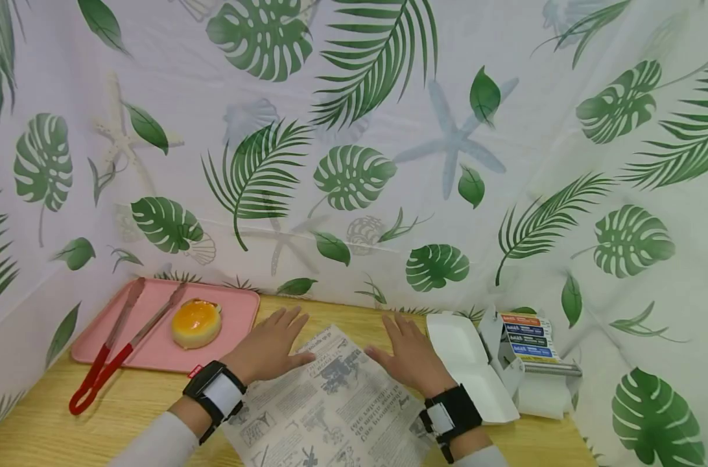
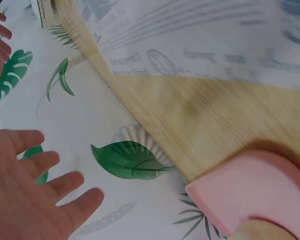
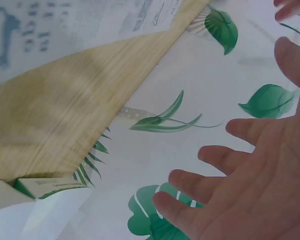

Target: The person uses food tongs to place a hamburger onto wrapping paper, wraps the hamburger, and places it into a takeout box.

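A sheet of newspaper-print wrapping paper point(image 1: 336, 402) lies on the wooden table, one corner pointing to the back. My left hand point(image 1: 269, 347) is over its left edge, fingers spread and straight, gripping nothing. Over the right edge my right hand point(image 1: 412, 357) is held the same way, fingers apart. Both wrist views show the palms facing the patterned curtain, with the paper point(image 2: 190, 40) beside them. Whether either hand touches the paper, I cannot tell.
At left a pink tray point(image 1: 231, 311) bears a glazed bun point(image 1: 196, 323) and red-handled tongs point(image 1: 117, 357). On the right are an open white foam box point(image 1: 476, 376) and a dispenser holding a white roll point(image 1: 541, 392). A leaf-print curtain point(image 1: 354, 272) borders the table's back.
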`<state>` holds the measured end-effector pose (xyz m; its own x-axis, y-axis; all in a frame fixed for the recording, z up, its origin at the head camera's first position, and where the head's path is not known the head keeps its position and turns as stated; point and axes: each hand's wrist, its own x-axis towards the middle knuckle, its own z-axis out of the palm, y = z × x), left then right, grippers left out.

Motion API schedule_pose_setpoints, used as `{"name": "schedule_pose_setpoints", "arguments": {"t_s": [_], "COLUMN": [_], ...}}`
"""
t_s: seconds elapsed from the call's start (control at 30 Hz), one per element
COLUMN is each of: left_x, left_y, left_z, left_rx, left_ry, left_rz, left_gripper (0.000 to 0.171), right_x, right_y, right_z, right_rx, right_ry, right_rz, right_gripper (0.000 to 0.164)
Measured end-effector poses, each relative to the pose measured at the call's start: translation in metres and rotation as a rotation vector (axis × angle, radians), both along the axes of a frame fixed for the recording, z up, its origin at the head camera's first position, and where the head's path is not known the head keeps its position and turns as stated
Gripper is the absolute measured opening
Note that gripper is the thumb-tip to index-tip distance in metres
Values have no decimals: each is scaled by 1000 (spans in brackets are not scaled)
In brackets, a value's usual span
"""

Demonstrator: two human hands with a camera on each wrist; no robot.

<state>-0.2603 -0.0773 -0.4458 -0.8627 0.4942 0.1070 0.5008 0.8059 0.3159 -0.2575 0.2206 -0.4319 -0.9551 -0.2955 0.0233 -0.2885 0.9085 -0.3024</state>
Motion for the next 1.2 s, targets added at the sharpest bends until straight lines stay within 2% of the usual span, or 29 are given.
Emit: {"name": "schedule_pose_setpoints", "arguments": {"t_s": [0.13, 0.27, 0.4, 0.5, 0.7, 0.83, 1.07, 1.2], "left_x": [21, 35, 45, 49, 51, 54, 62, 70], "left_y": [-16, -27, -32, -32, -31, -33, -35, -31], "left_z": [-5, -17, -29, -36, -46, -52, -56, -59], "left_rx": [-9, -18, -65, -96, -108, -128, -135, -141], "left_ry": [-105, -201, -256, -270, -279, -279, -281, -294], "left_rz": [-55, -77, -88, -91, -122, -140, -141, -132], "left_gripper": [83, 84, 82, 82, 82, 81, 81, 85], "right_x": [30, 58, 77, 86, 91, 92, 83, 77], "right_y": [9, 8, 2, -2, -3, -2, 1, 4], "right_z": [-4, -16, -34, -47, -62, -67, -66, -64], "right_rx": [-18, 27, 123, 150, 172, 201, 160, 117], "right_ry": [-103, -205, -255, -295, -374, -359, -395, -361], "right_rz": [-21, -55, -85, -108, -118, -81, -76, -48], "right_gripper": [78, 78, 81, 84, 83, 83, 81, 77]}}
